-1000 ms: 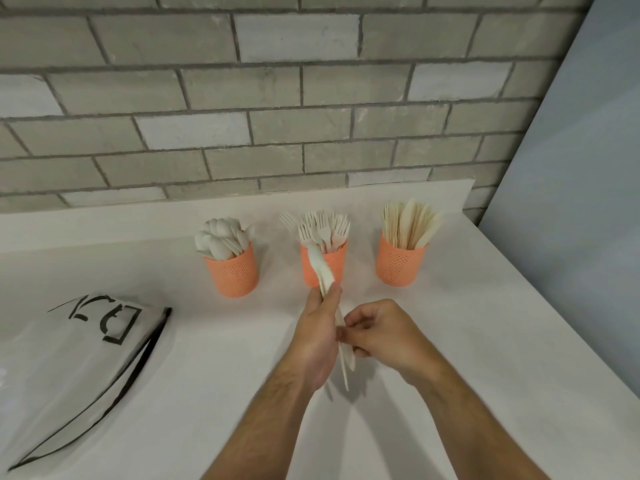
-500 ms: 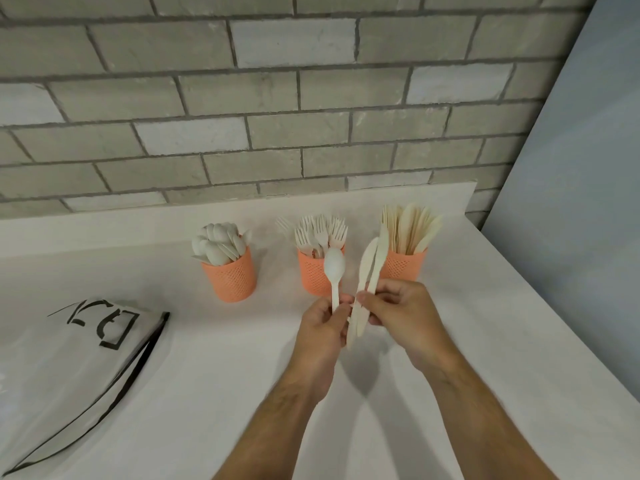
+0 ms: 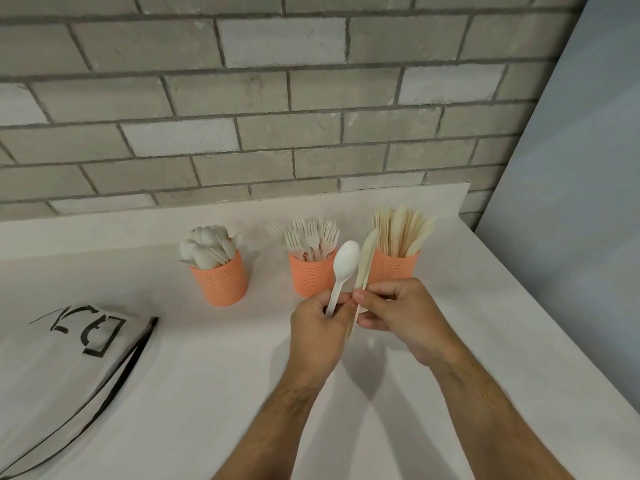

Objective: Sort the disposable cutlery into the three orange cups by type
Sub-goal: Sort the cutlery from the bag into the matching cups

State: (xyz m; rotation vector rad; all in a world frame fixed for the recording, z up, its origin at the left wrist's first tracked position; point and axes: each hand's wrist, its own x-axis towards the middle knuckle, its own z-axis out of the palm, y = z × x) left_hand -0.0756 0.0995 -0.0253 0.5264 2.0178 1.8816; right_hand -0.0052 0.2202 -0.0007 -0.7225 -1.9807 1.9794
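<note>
Fingers of the left hand [image 3: 317,332] pinch the white spoon [image 3: 343,268] by its handle, bowl up; the right hand [image 3: 398,318] grips upright knives [image 3: 364,268] just beside it.

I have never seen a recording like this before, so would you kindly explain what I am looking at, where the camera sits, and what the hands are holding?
There is no machine here: a person is working with two bare hands, and the single camera is worn on their head, looking forward and down. That is why both forearms reach in from the bottom edge.

On the white counter, against a brick wall, stand three orange cups: the left cup holds spoons, the middle cup forks, the right cup knives. A plastic bag with black lettering lies at the left.

The left hand holds a white spoon upright by its handle. The right hand pinches the knives, apparently two, also pointing up. Each would seem bound for its matching cup.
</note>
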